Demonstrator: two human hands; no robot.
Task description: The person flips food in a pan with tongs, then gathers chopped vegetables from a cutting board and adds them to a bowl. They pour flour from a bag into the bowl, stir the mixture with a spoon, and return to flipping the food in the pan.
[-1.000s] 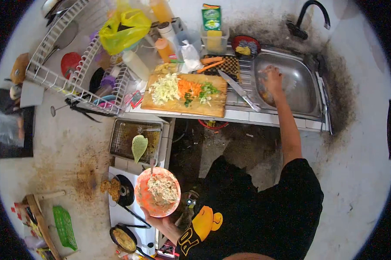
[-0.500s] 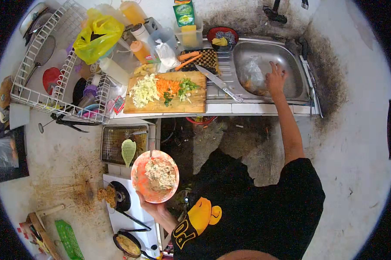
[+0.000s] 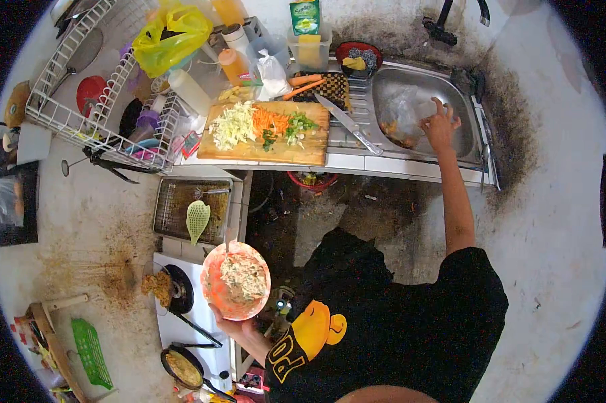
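My left hand [image 3: 239,328] grips the lower rim of a pinkish-white bowl [image 3: 212,295]. A pale mixture with green bits [image 3: 244,275] lies in the bowl, and a spoon handle [image 3: 228,240] sticks out at its top edge. Over the right part of the metal sink [image 3: 467,127], my right hand [image 3: 441,127] has its fingers spread and bent, holding nothing. A clear plastic bag [image 3: 402,107] and orange-brown scraps [image 3: 398,133] lie in the sink to the left of that hand.
A wooden board [image 3: 310,151] bears chopped vegetables. Beside it a knife [image 3: 349,123] lies toward the sink. Below are a metal tray [image 3: 165,208] with a green slotted spatula [image 3: 197,220], and a stove [image 3: 212,269] with two pans. A dish rack [image 3: 44,101] stands at the upper left.
My right hand has shifted slightly right and down relative to the sink, away from the bag. The view has shifted a little. My left hand still holds the bowl.
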